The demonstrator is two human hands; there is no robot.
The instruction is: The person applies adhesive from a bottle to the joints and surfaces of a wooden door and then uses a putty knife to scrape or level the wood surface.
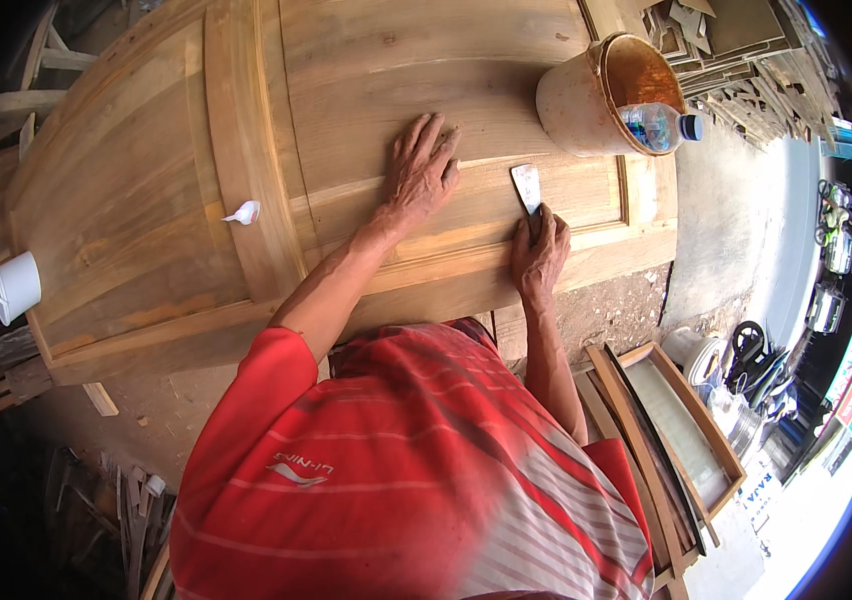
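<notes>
pale metal shows on the blade of a small scraper [527, 188], which sits in the right fingers [547, 222] with its blade just beyond their tips, pointing forward. it looks light, with a thin, stiff blade that may flex a little; the metal is probably smooth, and its edge could scratch wood. the dark handle, mostly hidden under the fingers, seems the place to take hold, close to the blade for control. the right fingers are wrapped closed around that handle, the thumb along its left side; whether the blade touches the surface below or floats just above it, i cannot tell.

under both sets of fingers lies a panelled wooden door [346, 122]; it looks heavy and rigid, probably best gripped by its outer edges. the left fingers [424, 132], to the left of the right ones and farther forward, are loosely spread on it, gripping nothing.

ahead and to the right of the right fingers is a stained pale bucket [571, 102] with a clear bottle [649, 127] in its mouth. well to the left of the left fingers, a small white scoop-like thing [244, 213] rests on the door, and farther left is a white tub [18, 285] by its edge. behind the right fingers, off to the right, is a wood-framed pane [681, 420].
</notes>
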